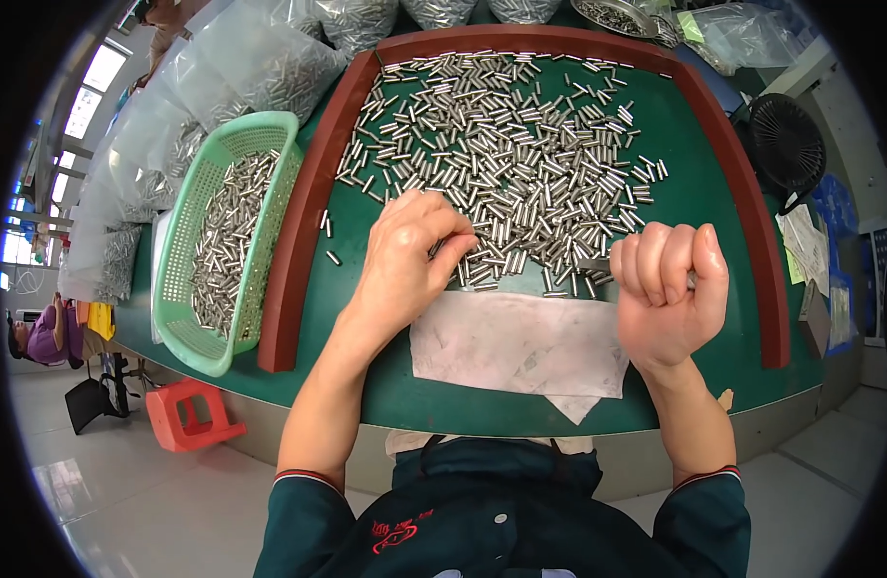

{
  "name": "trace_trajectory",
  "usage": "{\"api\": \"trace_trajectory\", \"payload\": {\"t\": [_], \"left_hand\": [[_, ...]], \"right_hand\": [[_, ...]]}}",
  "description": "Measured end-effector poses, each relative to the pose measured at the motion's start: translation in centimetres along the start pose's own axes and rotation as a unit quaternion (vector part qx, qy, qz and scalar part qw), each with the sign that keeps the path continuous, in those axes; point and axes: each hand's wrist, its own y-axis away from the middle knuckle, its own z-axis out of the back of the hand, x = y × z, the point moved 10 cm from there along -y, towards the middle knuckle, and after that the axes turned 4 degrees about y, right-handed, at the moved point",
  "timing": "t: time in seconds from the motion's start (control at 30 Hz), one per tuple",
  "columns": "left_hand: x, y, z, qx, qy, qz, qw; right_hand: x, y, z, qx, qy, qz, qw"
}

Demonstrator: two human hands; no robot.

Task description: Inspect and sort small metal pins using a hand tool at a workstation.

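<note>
A wide spread of short, shiny metal pins covers much of the green tabletop. At the near left edge of the spread, my left hand is closed, thumb and fingertips pinched together. What sits in that pinch is too small to make out. My right hand is curled into a fist at the near right of the pins. A narrow grey metal piece shows beside its fingers; most of what the fist holds is hidden. Between my wrists lies a smudged, pale pink cloth.
A red-brown frame borders the pins on three sides. Left of it stands a green plastic basket holding more pins. Clear bags of pins line the far left. A black fan stands right; a red stool is on the floor.
</note>
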Motion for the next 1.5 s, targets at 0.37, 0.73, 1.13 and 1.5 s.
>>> {"api": "trace_trajectory", "payload": {"t": [0.37, 0.73, 1.13, 1.5], "left_hand": [[1.2, 0.3, -0.2, 0.053, 0.014, 0.035, 0.998], [0.6, 0.4, -1.3, 0.075, 0.007, 0.023, 0.997], [0.9, 0.2, -1.3, 0.049, 0.191, 0.081, 0.977], [2.6, 1.2, -2.3, 0.064, 0.295, 0.189, 0.935]], "right_hand": [[-1.4, 0.8, -0.8, 0.012, 0.009, -0.033, 0.999], [-2.3, 1.4, -1.5, 0.026, 0.02, -0.063, 0.997], [-2.1, 1.3, -1.5, 0.02, 0.017, -0.071, 0.997], [-2.1, 1.5, -1.6, 0.02, 0.009, -0.065, 0.998]]}}
